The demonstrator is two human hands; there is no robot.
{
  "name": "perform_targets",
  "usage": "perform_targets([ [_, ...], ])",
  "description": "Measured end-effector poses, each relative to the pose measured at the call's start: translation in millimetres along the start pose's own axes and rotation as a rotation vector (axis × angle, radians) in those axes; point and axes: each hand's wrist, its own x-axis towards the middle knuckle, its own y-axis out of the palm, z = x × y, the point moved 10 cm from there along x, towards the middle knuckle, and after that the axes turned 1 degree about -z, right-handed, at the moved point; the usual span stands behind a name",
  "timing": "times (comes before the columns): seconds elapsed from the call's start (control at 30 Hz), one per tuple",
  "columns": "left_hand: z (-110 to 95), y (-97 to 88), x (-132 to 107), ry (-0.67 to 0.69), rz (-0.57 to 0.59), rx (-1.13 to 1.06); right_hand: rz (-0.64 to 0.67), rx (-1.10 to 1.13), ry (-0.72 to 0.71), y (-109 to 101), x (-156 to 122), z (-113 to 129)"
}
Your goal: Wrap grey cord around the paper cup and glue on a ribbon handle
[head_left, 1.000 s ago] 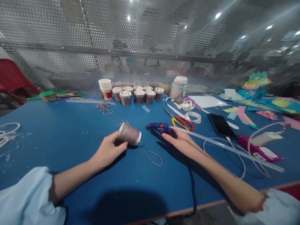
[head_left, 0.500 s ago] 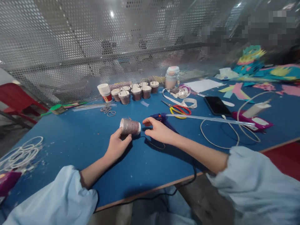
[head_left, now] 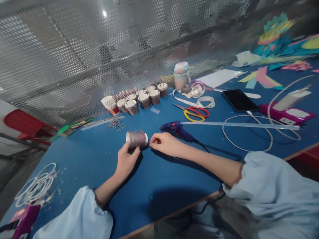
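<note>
My left hand (head_left: 127, 159) grips a paper cup (head_left: 136, 139) wound with grey-and-reddish yarn, tipped on its side just above or on the blue table. Its white end faces right. Just off that end, my right hand (head_left: 163, 143) is closed in a pinch on a thin strand of yarn (head_left: 149, 143) that runs to the cup. Behind the right hand lies a blue glue gun (head_left: 176, 128) with a long clear glue stick (head_left: 239, 124) sticking out of its back.
Several wrapped cups (head_left: 144, 100) stand at the back beside a stack of plain paper cups (head_left: 109, 103). Scissors (head_left: 194, 113), a measuring tape (head_left: 208, 102), a phone (head_left: 239, 100) and a white cable (head_left: 249, 149) lie right. Loose yarn (head_left: 117, 124) and coiled white cord (head_left: 37, 184) lie left.
My right hand has gone from open fingers to a pinch on the strand by the cup's end. The left hand keeps its hold on the cup. The view has tilted and shifted.
</note>
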Motion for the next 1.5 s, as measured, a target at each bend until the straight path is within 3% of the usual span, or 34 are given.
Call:
perform_targets([
  [0.13, 5, 8.3, 1, -0.045, 0.099, -0.031, -0.118, -0.274, -0.219, -11, -7, 24],
  [0.23, 3, 9.5, 1, -0.074, 0.151, -0.032, -0.181, -0.353, -0.28, -16, -11, 30],
  [0.4, -3, 6.3, -1, -0.123, 0.221, -0.06, -0.174, -0.389, -0.351, -12, -16, 38],
  [0.77, 9, 4.9, -9, -0.228, 0.313, -0.172, -0.134, -0.388, -0.321, -3, -16, 42],
  [1.3, -14, 3.8, -8, 0.038, 0.343, -0.026, -0.081, -0.353, -0.313, -6, -23, 44],
  [1.5, 2, -1.8, -8, -0.037, 0.3, -0.056, -0.08, -0.338, -0.336, -8, -26, 44],
])
